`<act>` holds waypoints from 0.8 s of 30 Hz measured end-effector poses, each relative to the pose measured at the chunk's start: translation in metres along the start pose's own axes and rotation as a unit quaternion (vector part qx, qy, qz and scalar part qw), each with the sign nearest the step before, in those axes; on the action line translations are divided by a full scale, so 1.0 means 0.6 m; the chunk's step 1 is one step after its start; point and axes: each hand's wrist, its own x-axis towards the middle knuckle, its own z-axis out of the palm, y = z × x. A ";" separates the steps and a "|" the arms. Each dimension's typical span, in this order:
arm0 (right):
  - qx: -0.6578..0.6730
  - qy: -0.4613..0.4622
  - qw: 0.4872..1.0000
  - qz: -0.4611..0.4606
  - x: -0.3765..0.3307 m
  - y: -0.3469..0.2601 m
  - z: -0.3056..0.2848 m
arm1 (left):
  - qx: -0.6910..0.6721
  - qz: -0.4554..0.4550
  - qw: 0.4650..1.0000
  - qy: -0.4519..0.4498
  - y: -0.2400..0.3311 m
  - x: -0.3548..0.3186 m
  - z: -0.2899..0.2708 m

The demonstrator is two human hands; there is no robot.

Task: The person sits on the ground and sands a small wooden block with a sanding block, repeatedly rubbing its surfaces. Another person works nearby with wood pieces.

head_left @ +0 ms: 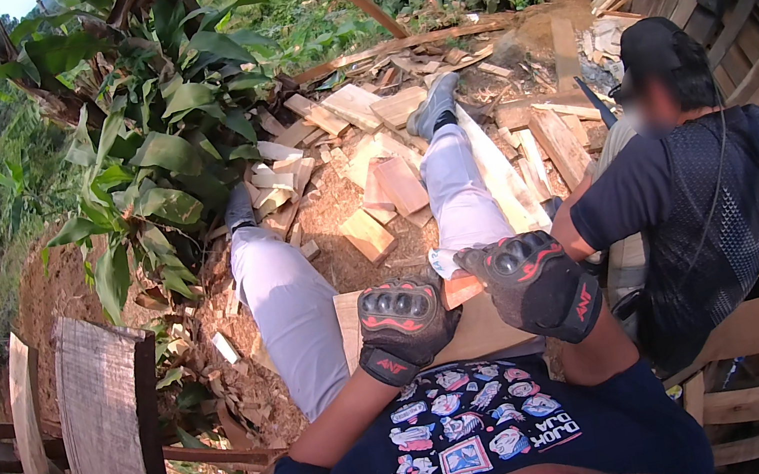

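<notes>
Wooden board (483, 332) against pale trousers (298, 322), offcuts (402, 185) on brown ground (345, 268)

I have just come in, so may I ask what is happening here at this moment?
A seated person's left hand and right hand, both gloved, are close together above a wooden board at the lap. Between them is a small wood piece, and a whitish thing shows by the right hand; the exact grip is hidden. Cut wood pieces lie scattered on the ground around the outstretched legs. Close by on the right is a co-worker in a dark cap.
</notes>
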 end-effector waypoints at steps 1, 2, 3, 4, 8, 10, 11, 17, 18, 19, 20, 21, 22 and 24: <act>-0.001 0.004 1.000 0.005 -0.003 -0.009 -0.009 | -0.009 -0.016 1.000 -0.006 0.000 0.001 -0.001; -0.005 0.004 1.000 0.023 0.007 -0.018 -0.010 | -0.021 -0.026 0.999 -0.010 0.001 0.008 -0.002; -0.014 -0.008 1.000 0.026 0.012 -0.014 -0.005 | -0.033 -0.036 0.999 -0.014 0.002 0.011 -0.002; -0.023 -0.020 0.999 0.028 0.018 -0.007 0.007 | -0.042 -0.021 0.999 0.005 0.003 0.010 0.003; -0.007 0.042 0.999 0.009 -0.002 0.005 0.021 | -0.025 0.001 0.999 0.042 0.002 0.003 0.012; 0.005 0.011 1.000 0.025 0.002 0.003 0.014 | -0.034 -0.010 0.999 0.039 0.003 0.000 0.008; -0.012 0.001 1.000 0.026 0.009 0.002 0.017 | -0.039 -0.014 0.999 0.019 0.000 0.006 0.008; -0.030 0.108 0.994 -0.022 -0.008 -0.016 -0.002 | -0.037 -0.034 0.998 -0.030 -0.007 0.014 -0.019; -0.002 0.044 0.999 0.007 0.018 -0.029 -0.025 | -0.055 -0.038 0.997 -0.029 -0.012 0.016 -0.023; 0.003 0.061 0.998 0.000 0.029 -0.024 -0.013 | -0.052 -0.043 0.997 -0.044 -0.017 0.016 -0.025; 0.002 0.077 0.997 -0.009 0.040 -0.014 0.012 | -0.053 -0.049 0.996 -0.054 -0.020 0.019 -0.023; -0.001 0.091 0.996 -0.018 0.045 -0.006 0.029 | -0.056 -0.056 0.995 -0.063 -0.020 0.023 -0.022; -0.043 0.083 0.996 -0.014 0.041 -0.001 0.033 | -0.053 -0.044 0.997 -0.041 -0.016 0.026 -0.027; -0.050 0.111 0.992 -0.021 0.030 -0.012 0.020 | -0.060 -0.046 0.996 -0.042 -0.015 0.027 -0.030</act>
